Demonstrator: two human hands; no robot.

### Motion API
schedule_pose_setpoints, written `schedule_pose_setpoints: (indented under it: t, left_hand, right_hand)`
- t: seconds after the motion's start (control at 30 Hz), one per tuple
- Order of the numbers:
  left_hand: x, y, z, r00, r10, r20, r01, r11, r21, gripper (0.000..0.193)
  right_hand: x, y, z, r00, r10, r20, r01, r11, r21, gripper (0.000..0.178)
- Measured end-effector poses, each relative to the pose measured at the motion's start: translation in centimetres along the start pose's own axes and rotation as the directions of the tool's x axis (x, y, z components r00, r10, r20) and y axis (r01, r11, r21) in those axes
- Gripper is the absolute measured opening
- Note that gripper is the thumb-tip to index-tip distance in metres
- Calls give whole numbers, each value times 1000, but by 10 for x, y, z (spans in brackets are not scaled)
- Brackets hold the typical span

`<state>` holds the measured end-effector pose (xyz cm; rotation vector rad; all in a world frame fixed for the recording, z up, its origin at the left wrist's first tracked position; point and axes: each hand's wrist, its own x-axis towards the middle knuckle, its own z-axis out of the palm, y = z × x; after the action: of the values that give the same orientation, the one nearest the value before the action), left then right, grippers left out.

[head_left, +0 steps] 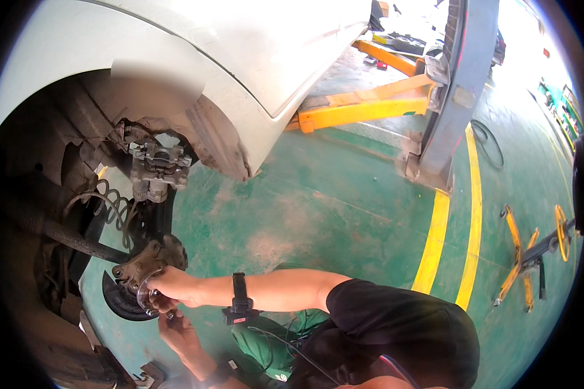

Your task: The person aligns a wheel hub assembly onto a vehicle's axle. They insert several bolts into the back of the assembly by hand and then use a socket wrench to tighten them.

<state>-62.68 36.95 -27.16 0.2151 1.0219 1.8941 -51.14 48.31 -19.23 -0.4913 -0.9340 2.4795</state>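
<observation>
green workshop floor (318,207), white car (240,52) raised on a lift (363,107); wheel off, hub work in hand.
caliper (157,170) already unbolted and hanging in the arch. right hand (170,285), grip closed on the hub (146,272) low in the arch; left hand (178,330) just beneath, fingers curled, contents unclear. refitting appears outstanding.

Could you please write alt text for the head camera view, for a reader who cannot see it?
Both hands work at a bare wheel hub inside the wheel arch of a raised white car: the right hand grips the hub, the left hand sits just below it. A brake caliper hangs above; a yellow lift arm crosses the green floor.
</observation>
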Motion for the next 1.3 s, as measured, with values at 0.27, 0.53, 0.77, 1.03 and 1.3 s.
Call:
schedule_pose_setpoints:
  t: [0.27,0.53,0.77,1.03,1.3]
  left_hand:
    - [19,-2,-26,999,-1,-54,-2,998,-59,17]
    - [12,0,-25,1000,5,-28,-4,999,36,19]
    - [-5,-1,-1,999,40,24,-40,999,6,17]
    - [21,0,-31,1000,-19,-25,19,1000,6,19]
    - [23,1,-34,1000,-15,25,16,999,-41,18]
  right_hand:
    - [-6,4,-1,998,-50,-26,49,999,-15,18]
    - [-2,6,-8,994,-103,-43,103,995,-12,19]
    - [-5,5,-3,994,-105,-25,102,992,-77,20]
    - [-12,5,4,999,-48,-23,46,996,-81,21]
    - [-12,4,5,996,-54,-68,49,997,-66,21]
